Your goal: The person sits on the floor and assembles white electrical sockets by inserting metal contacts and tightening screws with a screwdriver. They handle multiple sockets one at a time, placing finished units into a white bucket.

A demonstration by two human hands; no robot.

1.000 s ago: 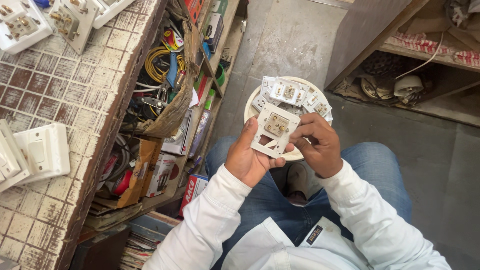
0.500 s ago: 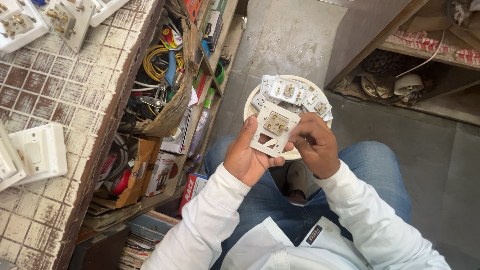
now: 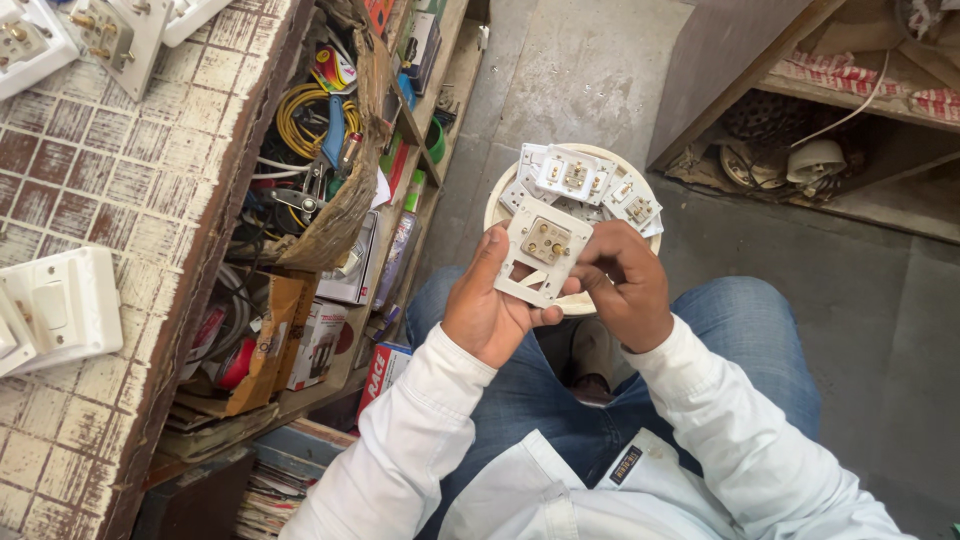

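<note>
left hand point(image 3: 487, 312) and right hand point(image 3: 627, 288), fingers curled tight around white socket plate point(image 3: 541, 252), just above round white tub point(image 3: 500, 205) of sockets.

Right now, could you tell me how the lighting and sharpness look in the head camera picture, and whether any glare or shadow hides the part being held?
Head view: soft, even daylight, no hard glare; the white switch plate between the left hand and right hand is sharp, its brass terminals readable; the shelf recesses fall into shadow; lines bend slightly towards the edges, wide-angle style.
</note>
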